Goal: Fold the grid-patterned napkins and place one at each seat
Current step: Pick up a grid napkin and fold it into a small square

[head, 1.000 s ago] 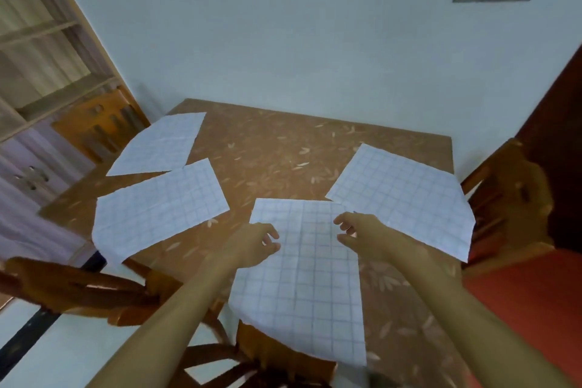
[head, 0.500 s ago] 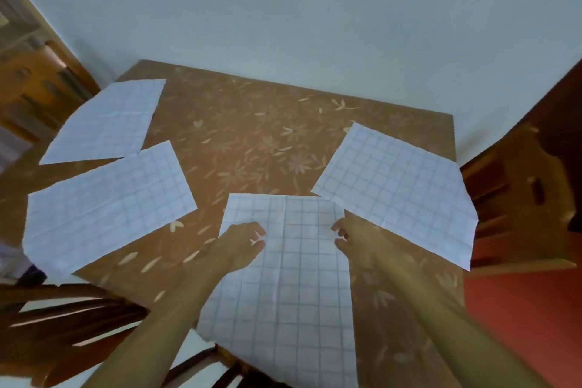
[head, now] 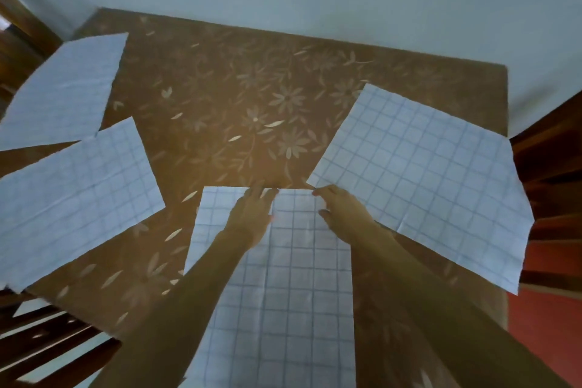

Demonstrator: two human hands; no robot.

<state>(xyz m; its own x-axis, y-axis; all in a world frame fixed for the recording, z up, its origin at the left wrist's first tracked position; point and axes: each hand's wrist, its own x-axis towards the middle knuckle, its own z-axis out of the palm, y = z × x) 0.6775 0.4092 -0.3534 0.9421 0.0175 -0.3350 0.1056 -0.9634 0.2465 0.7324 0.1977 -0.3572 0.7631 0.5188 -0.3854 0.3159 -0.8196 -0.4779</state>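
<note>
Reading the head view, the only one I have. The near napkin (head: 283, 293) lies flat and unfolded on the table (head: 236, 88), long axis running away from me, near end over the table's near edge. Three more grid napkins lie flat: one to the right (head: 419, 173), whose corner touches or just overlaps the near napkin's far right corner, one to the left (head: 72, 192), one at far left (head: 63, 88).

Left hand (head: 252, 217): rests on the far edge, left of the centre crease, fingers (head: 261, 195) straight and close together, tips at the edge. No pinch visible.

Right hand (head: 346, 217): at the far right corner, fingers bent, thumb (head: 324, 213) lying apart on the sheet. I cannot tell whether it pinches the corner.

Judgement: step in hand is taking up the far edge for the first fold; no seat is served yet.

Notes for doing it well:
- take both far corners, not the middle, so the edge lifts level;
- make sure the right pinch takes only this sheet, not the neighbour's corner;
- bring far edge to near edge, match grid lines, then press the crease outward from the centre.
</note>
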